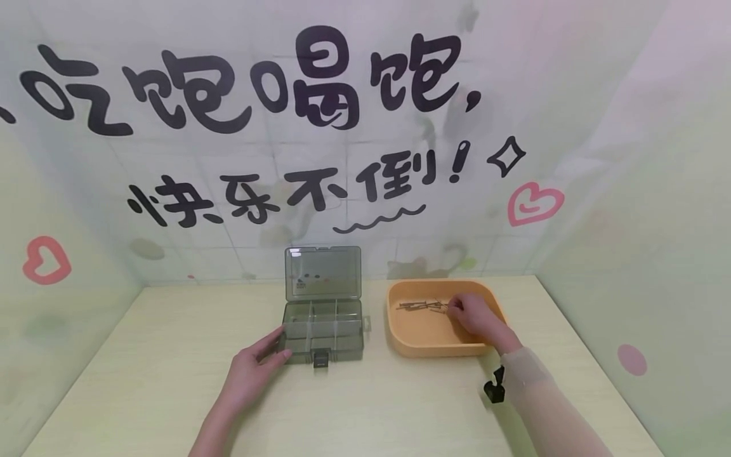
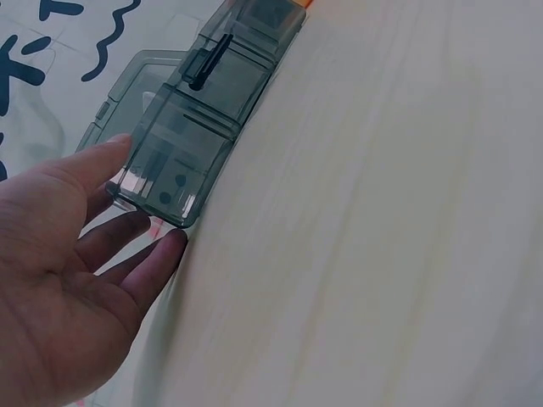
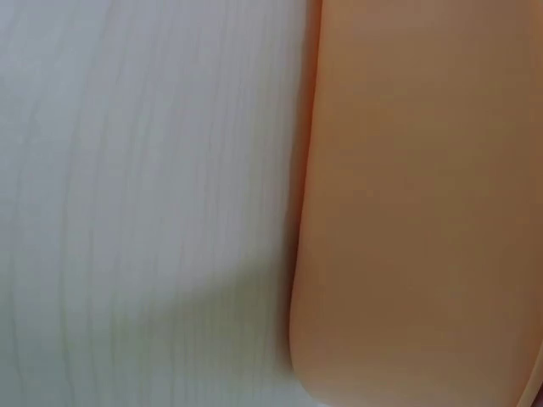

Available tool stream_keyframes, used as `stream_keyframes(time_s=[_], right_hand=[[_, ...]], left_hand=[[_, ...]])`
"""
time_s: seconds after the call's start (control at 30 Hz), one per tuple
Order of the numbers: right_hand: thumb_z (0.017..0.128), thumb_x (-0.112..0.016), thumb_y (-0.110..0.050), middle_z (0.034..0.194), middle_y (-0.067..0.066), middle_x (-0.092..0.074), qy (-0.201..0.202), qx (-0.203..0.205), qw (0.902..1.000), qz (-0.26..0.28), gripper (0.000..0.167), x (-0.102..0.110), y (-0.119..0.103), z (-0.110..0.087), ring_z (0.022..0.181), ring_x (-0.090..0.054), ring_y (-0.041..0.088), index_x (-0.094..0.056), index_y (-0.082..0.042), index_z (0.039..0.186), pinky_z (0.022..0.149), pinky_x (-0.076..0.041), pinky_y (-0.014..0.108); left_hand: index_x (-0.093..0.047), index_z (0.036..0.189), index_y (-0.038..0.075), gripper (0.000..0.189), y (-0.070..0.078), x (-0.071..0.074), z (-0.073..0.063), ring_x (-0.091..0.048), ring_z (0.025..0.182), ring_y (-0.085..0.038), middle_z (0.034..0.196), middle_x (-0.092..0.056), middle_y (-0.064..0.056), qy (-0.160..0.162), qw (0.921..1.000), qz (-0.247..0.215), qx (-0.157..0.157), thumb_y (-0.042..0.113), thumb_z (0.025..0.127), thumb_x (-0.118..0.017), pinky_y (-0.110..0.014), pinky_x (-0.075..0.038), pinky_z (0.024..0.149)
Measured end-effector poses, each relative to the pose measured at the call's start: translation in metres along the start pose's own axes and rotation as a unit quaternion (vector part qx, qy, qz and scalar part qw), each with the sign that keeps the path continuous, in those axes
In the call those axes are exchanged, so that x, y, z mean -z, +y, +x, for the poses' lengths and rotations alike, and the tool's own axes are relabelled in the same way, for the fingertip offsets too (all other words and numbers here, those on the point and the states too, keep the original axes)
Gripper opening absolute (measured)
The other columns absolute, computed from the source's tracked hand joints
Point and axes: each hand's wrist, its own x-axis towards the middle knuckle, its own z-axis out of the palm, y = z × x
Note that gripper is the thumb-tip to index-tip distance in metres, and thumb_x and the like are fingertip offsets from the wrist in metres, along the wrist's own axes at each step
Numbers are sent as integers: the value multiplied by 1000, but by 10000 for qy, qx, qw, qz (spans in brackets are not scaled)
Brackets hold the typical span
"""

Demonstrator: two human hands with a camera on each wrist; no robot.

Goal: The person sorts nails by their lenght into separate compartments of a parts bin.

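Observation:
A grey translucent compartment box (image 1: 323, 330) stands on the table with its lid (image 1: 323, 273) raised at the back. My left hand (image 1: 251, 374) holds its left end; in the left wrist view the thumb (image 2: 109, 157) lies at the upper rim and the other fingers curve at the end wall. To the right is an orange tray (image 1: 422, 333) with several thin dark screws or nails (image 1: 415, 306) in a loose pile. Inside it, my right hand (image 1: 473, 314) has curled fingers at the pile's right end. The fingertips are partly hidden, so what they pinch is unclear.
The pale table (image 1: 365, 406) meets a printed wall (image 1: 365, 241) behind the box and tray. Side panels stand left and right. A black latch (image 1: 321, 360) sticks out from the box's front. The tray's outer wall (image 3: 416, 212) fills the right wrist view's right side.

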Motion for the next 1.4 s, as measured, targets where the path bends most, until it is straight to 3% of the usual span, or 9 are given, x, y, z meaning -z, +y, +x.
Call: stream_keyframes(time_s=[0.3, 0.5, 0.73, 1.1, 1.23, 1.4], right_hand=[[102, -61, -5, 87, 8, -65, 244, 909, 9956, 37, 11, 1, -10, -1, 74, -52, 18, -68, 3, 99, 68, -48, 33], [103, -63, -8, 89, 14, -66, 246, 1043, 9941, 159, 13, 1, -29, -5, 74, -53, 18, -70, 3, 104, 69, -47, 33], [104, -59, -7, 99, 19, -71, 326, 1311, 9899, 426, 18, -6, -54, -6, 83, -61, 19, -70, 6, 107, 76, -54, 38], [102, -60, -2, 105, 20, -73, 243, 1466, 9807, 1272, 16, -24, -92, -14, 99, -70, 35, -71, 6, 109, 84, -60, 42], [100, -62, -1, 105, 15, -74, 278, 1613, 9786, 1247, 15, -30, -105, -17, 96, -69, 27, -73, 4, 109, 84, -60, 39], [98, -64, 1, 98, 11, -73, 341, 1827, 9763, 1109, 13, -39, -120, -20, 83, -63, 16, -74, 3, 105, 74, -56, 31]], left_hand=[[-50, 152, 12, 63, -2, -1, 1, -51, 134, -44, 144, -56, -23, 14, 10000, -47, -25, 36, 98, -71, -56, -40, 112], [-50, 152, 12, 63, -3, -1, 1, -51, 134, -44, 144, -56, -22, 18, 10000, -46, -34, 36, 98, -71, -56, -41, 111], [-50, 152, 11, 62, -2, -1, 0, -50, 135, -44, 144, -56, -22, 30, 10000, -31, -4, 34, 98, -71, -55, -42, 111], [-51, 152, 10, 61, -2, -2, 0, -51, 133, -44, 145, -55, -23, 40, 9999, -118, 4, 31, 98, -72, -54, -44, 109], [-50, 152, 11, 60, -3, -1, 1, -51, 134, -44, 145, -55, -23, 17, 9999, -161, 25, 28, 99, -72, -54, -44, 110], [-50, 152, 10, 60, -3, -1, 1, -51, 134, -44, 146, -54, -23, 17, 9998, -172, 28, 28, 99, -71, -54, -43, 110]])
